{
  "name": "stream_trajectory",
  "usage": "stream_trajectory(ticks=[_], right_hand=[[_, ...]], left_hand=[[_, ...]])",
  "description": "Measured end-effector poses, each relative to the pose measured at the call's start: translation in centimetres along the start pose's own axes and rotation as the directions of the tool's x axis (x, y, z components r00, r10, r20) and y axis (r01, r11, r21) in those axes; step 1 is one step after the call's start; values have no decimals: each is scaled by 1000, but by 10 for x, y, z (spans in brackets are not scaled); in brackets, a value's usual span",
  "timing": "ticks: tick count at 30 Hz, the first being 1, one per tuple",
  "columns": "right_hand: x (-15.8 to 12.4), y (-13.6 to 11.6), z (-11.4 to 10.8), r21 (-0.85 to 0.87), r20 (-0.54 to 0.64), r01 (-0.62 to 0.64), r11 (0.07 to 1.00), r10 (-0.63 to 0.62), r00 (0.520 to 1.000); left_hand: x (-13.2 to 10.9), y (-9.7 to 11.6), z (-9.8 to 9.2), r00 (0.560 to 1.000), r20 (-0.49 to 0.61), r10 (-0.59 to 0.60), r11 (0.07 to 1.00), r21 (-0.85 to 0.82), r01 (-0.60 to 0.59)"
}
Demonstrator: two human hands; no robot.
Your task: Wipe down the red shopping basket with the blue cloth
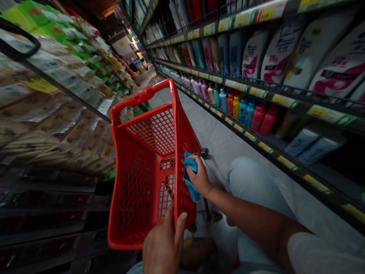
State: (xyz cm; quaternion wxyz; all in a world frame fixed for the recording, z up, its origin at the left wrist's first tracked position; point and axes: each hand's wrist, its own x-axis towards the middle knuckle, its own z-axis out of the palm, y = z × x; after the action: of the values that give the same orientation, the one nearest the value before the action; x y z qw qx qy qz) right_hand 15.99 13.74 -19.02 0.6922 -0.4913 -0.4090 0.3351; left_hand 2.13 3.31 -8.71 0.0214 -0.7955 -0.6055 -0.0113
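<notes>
A red plastic shopping cart basket [177,133] with lattice walls tilts in front of me, and nothing lies inside it. My right hand [201,178] is closed around a crumpled blue cloth [190,163], pressing it against the outer face of the basket's right wall. At the near end, my left hand [162,243] grips the basket's rim, with digits on both sides of it. The undersides of its fingers are partly hidden. Dark wheels show below the basket.
Shelves on the right hold shampoo bottles [253,53] and small colourful bottles [258,117] above price strips. Stacked packages [42,114] line the left, blurred. A dark metal bar [65,89] slants toward the cart. Grey tiled floor [196,118] runs between. My bent knee [251,179] is beside the cart.
</notes>
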Motion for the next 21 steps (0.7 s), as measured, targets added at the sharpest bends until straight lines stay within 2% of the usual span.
stream_trajectory(ticks=[2, 3, 6, 8, 9, 10, 12, 14, 15, 18, 20, 21], right_hand=[[-6, 12, 2, -37, -71, -102, 994, 99, 993], [-10, 14, 2, -48, -70, -100, 994, 96, 993], [-2, 7, 2, -48, 34, 75, 996, -74, 997], [28, 3, 3, -38, 69, 176, 984, -174, 982], [48, 4, 4, -38, 51, 188, 981, -186, 981], [67, 8, 5, -46, 1, 158, 986, -158, 987], [97, 20, 8, -58, -145, 6, 998, -15, 989], [109, 31, 11, -56, -244, -119, 991, 102, 964], [109, 33, 13, -62, -255, -125, 990, 105, 961], [110, 27, 15, -87, -180, 54, 995, -69, 981], [125, 20, 14, -69, -98, 180, 981, -186, 978], [136, 20, 13, -55, -80, 190, 980, -194, 978]], left_hand=[[13, 3, -6, 992, 96, -78, 997, 8, 77], [20, 4, -8, 987, 130, -98, 995, 5, 98], [35, 4, -12, 979, 178, -94, 994, -37, 103], [41, 1, -10, 981, 177, -83, 993, -64, 96], [43, -1, -8, 983, 164, -78, 993, -74, 91], [43, -3, -5, 987, 144, -69, 994, -79, 81], [43, -8, 1, 995, 93, -33, 996, -80, 40], [40, -12, 6, 999, 35, 8, 997, -71, -5], [39, -14, 9, 1000, 10, 28, 997, -68, -28], [33, -16, 13, 996, -48, 82, 993, -87, -86], [30, -16, 14, 993, -61, 99, 990, -91, -104], [29, -16, 14, 992, -67, 104, 991, -80, -109]])
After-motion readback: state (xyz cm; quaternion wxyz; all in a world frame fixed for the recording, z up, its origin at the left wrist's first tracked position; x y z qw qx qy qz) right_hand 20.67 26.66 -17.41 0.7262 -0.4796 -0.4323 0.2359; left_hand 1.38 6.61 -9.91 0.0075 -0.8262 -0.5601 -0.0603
